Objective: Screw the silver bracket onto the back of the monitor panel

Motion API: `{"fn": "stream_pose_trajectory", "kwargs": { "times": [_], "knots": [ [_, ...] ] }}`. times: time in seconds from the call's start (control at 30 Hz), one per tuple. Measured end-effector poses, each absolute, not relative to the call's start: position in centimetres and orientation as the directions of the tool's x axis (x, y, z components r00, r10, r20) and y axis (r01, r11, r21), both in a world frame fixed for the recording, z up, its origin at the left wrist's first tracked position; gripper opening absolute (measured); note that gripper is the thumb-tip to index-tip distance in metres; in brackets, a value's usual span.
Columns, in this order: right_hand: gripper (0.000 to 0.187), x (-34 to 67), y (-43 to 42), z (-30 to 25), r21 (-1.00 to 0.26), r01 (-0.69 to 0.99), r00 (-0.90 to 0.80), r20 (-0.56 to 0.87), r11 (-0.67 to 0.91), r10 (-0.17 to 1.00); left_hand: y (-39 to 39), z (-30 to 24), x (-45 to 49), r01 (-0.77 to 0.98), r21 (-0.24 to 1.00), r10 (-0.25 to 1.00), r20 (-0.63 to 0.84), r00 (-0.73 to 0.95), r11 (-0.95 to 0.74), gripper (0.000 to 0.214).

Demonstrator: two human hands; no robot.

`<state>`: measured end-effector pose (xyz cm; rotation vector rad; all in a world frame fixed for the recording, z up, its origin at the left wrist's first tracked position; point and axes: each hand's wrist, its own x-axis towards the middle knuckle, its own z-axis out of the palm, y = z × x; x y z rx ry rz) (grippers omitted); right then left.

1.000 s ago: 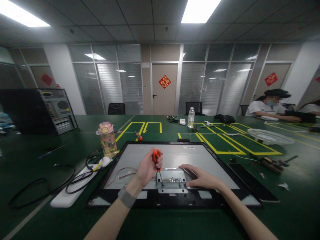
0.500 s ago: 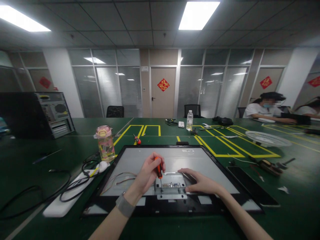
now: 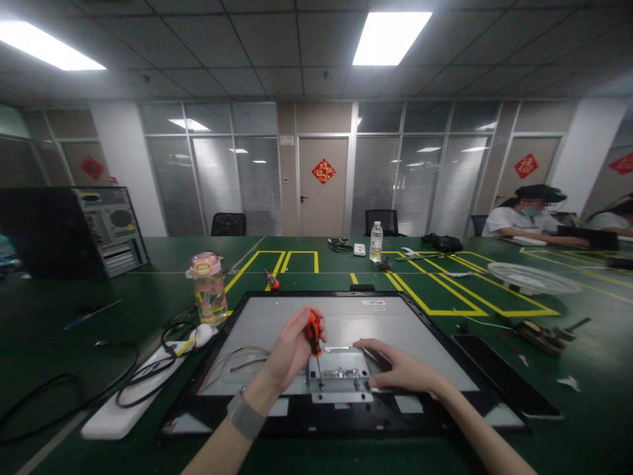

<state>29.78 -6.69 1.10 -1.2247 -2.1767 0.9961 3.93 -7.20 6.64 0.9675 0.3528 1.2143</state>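
Note:
My left hand (image 3: 299, 346) is closed around the orange-and-black handle of a screwdriver (image 3: 313, 333), held nearly upright. Its shaft points down at the left part of a metal bracket (image 3: 341, 388) with connectors in it. That bracket lies on the grey back of a flat display panel (image 3: 395, 323) with a black frame. My right hand (image 3: 403, 366) grips the bracket's right side, thumb near the front corner and fingers at the back edge. Thin wires (image 3: 242, 356) run over the panel to the left. Exactly where the screwdriver tip sits is too small to make out.
Left of the panel are a pink-lidded bottle (image 3: 208, 290), a white power strip (image 3: 128, 396) with black cables and a computer case (image 3: 69, 231). A black phone-like slab (image 3: 504, 376) lies right. Beyond are a small red screwdriver (image 3: 271, 282), a water bottle (image 3: 376, 242) and a seated person (image 3: 519, 218).
The view has tilted up slightly, so everything sits a little lower. My left hand has turned slightly on the screwdriver handle. My right hand stays at the bracket.

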Motion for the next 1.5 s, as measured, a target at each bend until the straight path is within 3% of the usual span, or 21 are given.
{"fn": "stream_pose_trajectory", "kwargs": {
  "times": [1.5],
  "knots": [
    [0.077,29.43,-6.92,1.44,-0.774,0.549,-0.477,0.020,0.316,0.878,-6.47,6.07,3.79,-0.623,0.780,0.948,0.237,0.213,-0.055,0.024]
  ]
}}
